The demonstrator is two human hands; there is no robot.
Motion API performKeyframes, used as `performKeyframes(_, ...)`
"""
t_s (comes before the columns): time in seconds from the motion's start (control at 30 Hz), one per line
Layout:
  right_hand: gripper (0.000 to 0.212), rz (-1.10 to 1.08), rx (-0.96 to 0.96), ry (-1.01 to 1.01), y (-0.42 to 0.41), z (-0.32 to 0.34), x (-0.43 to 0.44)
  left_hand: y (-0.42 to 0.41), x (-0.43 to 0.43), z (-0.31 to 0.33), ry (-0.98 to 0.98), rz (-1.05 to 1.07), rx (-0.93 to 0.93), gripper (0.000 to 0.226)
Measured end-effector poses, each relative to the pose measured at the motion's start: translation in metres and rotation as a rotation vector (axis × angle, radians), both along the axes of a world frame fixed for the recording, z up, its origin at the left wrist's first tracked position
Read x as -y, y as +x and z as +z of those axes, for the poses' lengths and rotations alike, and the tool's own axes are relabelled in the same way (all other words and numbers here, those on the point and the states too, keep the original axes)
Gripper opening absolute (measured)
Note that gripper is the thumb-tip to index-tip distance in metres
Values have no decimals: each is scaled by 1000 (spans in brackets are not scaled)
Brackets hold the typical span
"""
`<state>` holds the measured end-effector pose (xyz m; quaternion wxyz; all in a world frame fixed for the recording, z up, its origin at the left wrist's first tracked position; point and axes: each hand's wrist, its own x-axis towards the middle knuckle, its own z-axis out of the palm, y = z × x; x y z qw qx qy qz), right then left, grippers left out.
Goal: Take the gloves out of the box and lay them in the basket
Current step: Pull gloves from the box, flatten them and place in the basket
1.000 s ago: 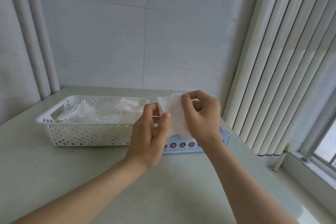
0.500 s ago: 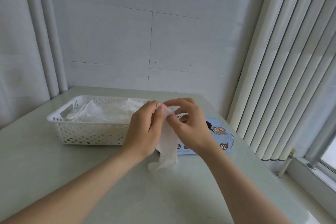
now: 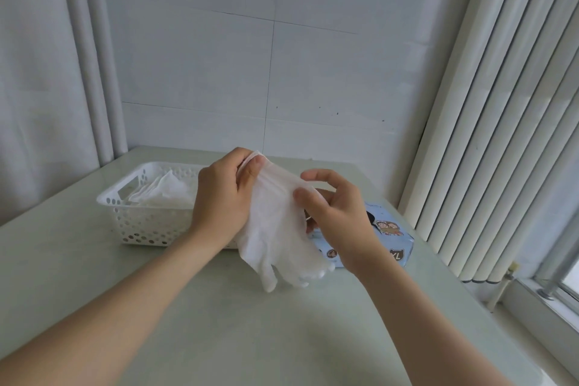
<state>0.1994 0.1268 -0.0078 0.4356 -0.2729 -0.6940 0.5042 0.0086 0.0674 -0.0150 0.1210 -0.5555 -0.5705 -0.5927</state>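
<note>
Both raised | left hand (image 3: 219, 197) pinches glove (image 3: 275, 229) top | right hand (image 3: 338, 210) seemingly side

Bare left hand (image 3: 219, 200), right hand (image 3: 340, 211), forearms (image 3: 125, 307)

Centre stage, the glove (image 3: 279, 229) is thin, milky, see-through plastic film, crinkled and softly matt. At its nine o'clock the basket (image 3: 141, 226) shows hard white moulded plastic, punched with holes and faintly glossy. Over at four o'clock the box (image 3: 399, 240) looks like printed pale-blue card with a slight sheen, all on a table (image 3: 219, 323) that's smooth, pale green and dully reflective.
</note>
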Motion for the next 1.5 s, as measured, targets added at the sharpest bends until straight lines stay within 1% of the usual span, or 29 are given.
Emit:
performKeyframes(0.03,19,-2,22,-20,-2,-1,0,-5,0,1,-2,1,-15,30)
performKeyframes(0.07,20,-14,44,-24,-3,-2,-2,-8,-1,3,-9,3,-28,29)
performKeyframes(0.13,13,-61,92,15,-7,-4,-4,-18,-3,5,-37,14,-40,33)
performKeyframes(0.17,15,-94,101,40,-9,-5,-5,-22,-4,7,-52,21,-51,37)
performKeyframes(0.27,18,-159,63,85,-21,-3,-8,-32,-8,12,-90,25,-104,44)
performKeyframes(0.37,18,-207,12,88,-37,3,-12,-40,-13,18,-96,22,-126,42)
performKeyframes(0.43,19,-274,19,127,-47,7,-17,-44,-16,23,-82,41,-133,42)
performKeyframes(0.53,16,-395,119,280,-59,10,-23,-51,-19,29,-89,69,-166,44)
performKeyframes(0.63,18,-444,236,438,-73,11,-31,-62,-19,30,-144,100,-193,46)
performKeyframes(0.73,19,-486,349,567,-89,14,-39,-75,-17,28,-205,134,-159,41)
performKeyframes(0.83,23,-475,449,647,-109,25,-44,-92,-17,27,-263,185,-94,33)
performKeyframes(1.0,23,-389,601,671,-147,39,-53,-127,-9,25,-374,286,-11,33)
performKeyframes(1.1,20,-315,645,673,-166,40,-58,-143,-6,21,-427,341,-2,31)
performKeyframes(1.17,20,-292,706,692,-173,37,-59,-150,-5,17,-466,399,-34,29)
performKeyframes(1.27,25,-306,794,776,-177,29,-61,-153,-4,13,-535,485,-95,23)
performKeyframes(1.37,30,-335,877,895,-174,23,-63,-147,0,12,-653,596,-165,7)
performKeyframes(1.4,30,-352,882,920,-173,24,-63,-145,1,14,-682,639,-215,11)
performKeyframes(1.43,30,-357,872,922,-170,27,-61,-143,2,16,-719,670,-301,22)
performKeyframes(1.47,31,-336,855,901,-166,32,-58,-143,1,17,-748,662,-392,33)
performKeyframes(1.5,30,-288,841,861,-161,38,-54,-141,-1,19,-759,601,-457,39)
